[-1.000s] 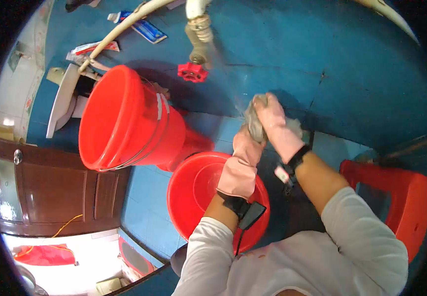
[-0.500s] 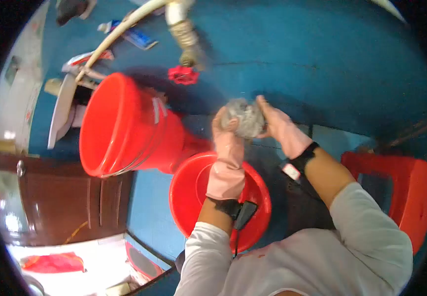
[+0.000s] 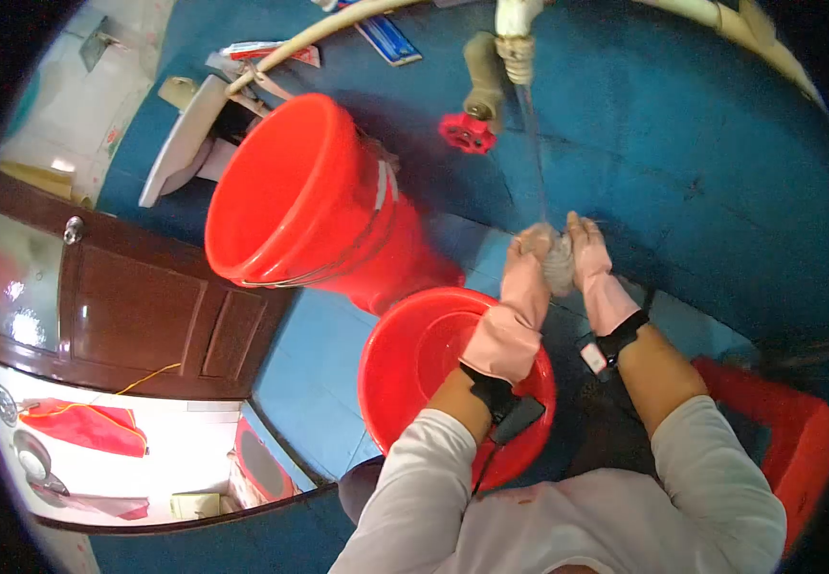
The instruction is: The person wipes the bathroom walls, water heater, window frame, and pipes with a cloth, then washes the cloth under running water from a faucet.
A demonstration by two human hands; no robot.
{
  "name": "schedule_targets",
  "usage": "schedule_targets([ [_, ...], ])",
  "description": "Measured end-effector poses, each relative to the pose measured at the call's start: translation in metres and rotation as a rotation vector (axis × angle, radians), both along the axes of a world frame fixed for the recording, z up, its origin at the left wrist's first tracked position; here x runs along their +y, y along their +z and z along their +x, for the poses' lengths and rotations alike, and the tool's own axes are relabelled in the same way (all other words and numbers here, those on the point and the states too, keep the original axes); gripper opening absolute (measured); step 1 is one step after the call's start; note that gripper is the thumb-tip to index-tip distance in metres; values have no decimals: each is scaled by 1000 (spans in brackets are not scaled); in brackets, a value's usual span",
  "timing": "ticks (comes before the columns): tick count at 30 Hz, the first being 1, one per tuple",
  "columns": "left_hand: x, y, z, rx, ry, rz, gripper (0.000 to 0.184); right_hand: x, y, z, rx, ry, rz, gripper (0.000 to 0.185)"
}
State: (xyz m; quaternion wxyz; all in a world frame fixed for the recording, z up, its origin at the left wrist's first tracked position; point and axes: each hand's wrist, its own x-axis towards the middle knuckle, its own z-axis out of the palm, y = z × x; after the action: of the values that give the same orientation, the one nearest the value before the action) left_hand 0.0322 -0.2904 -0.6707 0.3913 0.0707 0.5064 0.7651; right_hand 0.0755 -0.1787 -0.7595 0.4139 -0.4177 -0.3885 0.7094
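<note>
Both hands wear pink gloves and hold a wet greyish cloth-like bundle (image 3: 559, 266) between them. My left hand (image 3: 527, 273) closes on its left side, and my right hand (image 3: 593, 263) grips its right side. A thin stream of water falls onto the bundle from the tap (image 3: 516, 48) above. The tap's red handle (image 3: 468, 133) is up and left of my hands. Below my left forearm lies a round red basin (image 3: 405, 359), partly hidden by that arm.
A tall red bucket (image 3: 276, 191) with a wire handle stands left of the tap. At the right is a red plastic stool (image 3: 802, 450). A white sink (image 3: 183, 143), a brown door (image 3: 132, 306) and toothpaste-like tubes (image 3: 387, 40) show at the left and top.
The view has shifted, so the buckets and tap appear further right. My hands, apart around the bundle half a second ago, have come closer together on it, under the water stream.
</note>
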Motion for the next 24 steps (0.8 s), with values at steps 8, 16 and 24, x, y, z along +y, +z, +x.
schedule_targets([
  [8,-5,-17,-1,518,-73,-36,25,-19,34,8,-321,179,313,30],
  [16,-11,6,-5,285,-184,-127,37,-15,67,49,327,309,-55,38],
  [24,-16,-95,-31,-507,-532,612,51,-64,96,31,-455,511,663,41],
])
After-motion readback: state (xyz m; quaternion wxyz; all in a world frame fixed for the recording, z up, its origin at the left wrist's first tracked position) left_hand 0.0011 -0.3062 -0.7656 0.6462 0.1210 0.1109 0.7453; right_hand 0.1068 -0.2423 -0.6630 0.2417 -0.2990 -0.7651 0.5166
